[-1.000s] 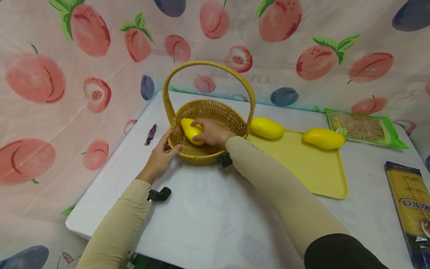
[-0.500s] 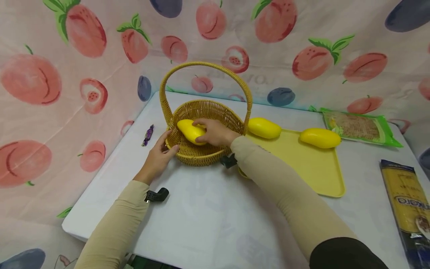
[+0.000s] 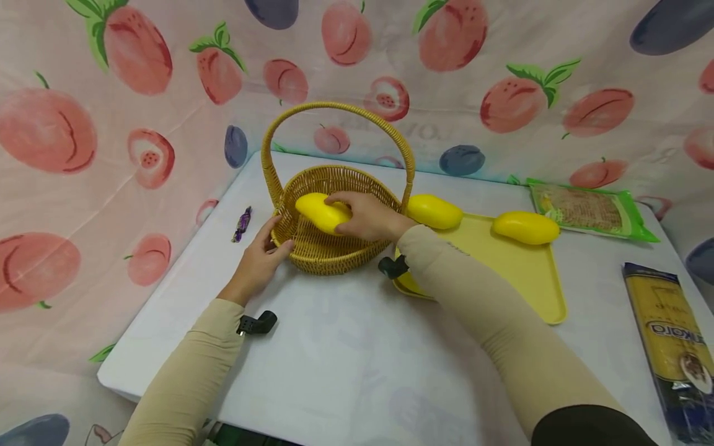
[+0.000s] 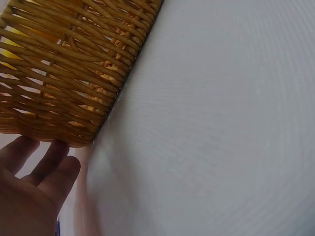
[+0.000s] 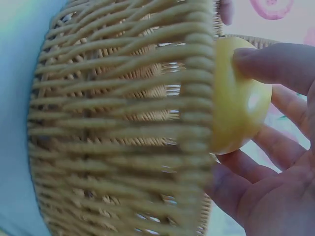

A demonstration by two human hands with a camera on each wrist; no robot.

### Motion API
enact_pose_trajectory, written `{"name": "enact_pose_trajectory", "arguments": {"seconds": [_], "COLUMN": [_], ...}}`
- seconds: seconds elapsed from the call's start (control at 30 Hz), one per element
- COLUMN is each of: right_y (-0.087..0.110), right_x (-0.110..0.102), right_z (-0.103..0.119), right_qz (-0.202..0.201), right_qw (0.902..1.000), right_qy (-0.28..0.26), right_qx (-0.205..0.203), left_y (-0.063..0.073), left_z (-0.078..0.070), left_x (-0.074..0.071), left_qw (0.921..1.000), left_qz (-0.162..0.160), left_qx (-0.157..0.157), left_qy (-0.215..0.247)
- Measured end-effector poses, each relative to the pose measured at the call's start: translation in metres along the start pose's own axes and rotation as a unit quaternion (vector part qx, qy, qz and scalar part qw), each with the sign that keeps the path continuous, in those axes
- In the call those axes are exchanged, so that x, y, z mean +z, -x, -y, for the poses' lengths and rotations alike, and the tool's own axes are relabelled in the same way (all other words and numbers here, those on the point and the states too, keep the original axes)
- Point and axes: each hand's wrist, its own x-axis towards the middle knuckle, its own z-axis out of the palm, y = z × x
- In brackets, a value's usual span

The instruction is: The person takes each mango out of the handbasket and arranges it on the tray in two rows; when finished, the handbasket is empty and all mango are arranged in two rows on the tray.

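A yellow mango [image 3: 320, 212] is gripped by my right hand [image 3: 365, 217] inside the woven basket [image 3: 318, 263]. In the right wrist view, the thumb lies on one side of the mango [image 5: 241, 98] and the fingers on the other, and the fruit shows above the basket rim. My left hand [image 3: 256, 263] touches the basket's left side. Its fingertips [image 4: 59, 152] rest against the outer weave in the left wrist view, fingers fairly straight. Two more yellow mangoes stand to the right: one [image 3: 434, 212] beside the basket, another [image 3: 525, 227] at the yellow tray's far right corner.
The yellow tray [image 3: 507, 266] lies right of the basket, partly under my right arm. A purple-wrapped candy [image 3: 242, 224] is at the left. A green-edged food packet [image 3: 591, 210] and a yellow and blue packet [image 3: 669, 334] lie at the right. The basket's tall handle [image 3: 337, 105] arches overhead.
My right hand has shifted right within the basket with the mango, which looks raised and turned more sideways. The left hand keeps its place on the basket. The head view has panned slightly right.
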Motion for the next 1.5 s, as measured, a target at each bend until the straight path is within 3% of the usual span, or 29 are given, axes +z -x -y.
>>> {"name": "enact_pose_trajectory", "arguments": {"seconds": [0.43, 0.87, 1.27, 1.5], "right_y": [0.033, 0.080, 0.132, 0.165], "right_x": [-0.019, -0.040, -0.056, -0.065], "right_z": [-0.004, -0.016, -0.042, -0.062], "right_qz": [-0.011, -0.018, -0.047, -0.051], "right_qw": [0.9981, 0.9988, 0.9964, 0.9971], "right_qy": [0.034, 0.035, 0.051, 0.047], "right_qx": [-0.050, -0.028, -0.048, -0.031], "left_y": [0.002, -0.003, -0.002, -0.001], "left_z": [-0.003, 0.003, -0.002, 0.000], "left_x": [-0.001, 0.001, 0.001, 0.001], "left_qw": [0.9999, 1.0000, 1.0000, 0.9999], "left_qz": [0.007, 0.008, 0.007, 0.006], "left_qx": [-0.002, -0.002, 0.001, 0.001], "left_qy": [0.010, -0.002, -0.004, -0.011]}}
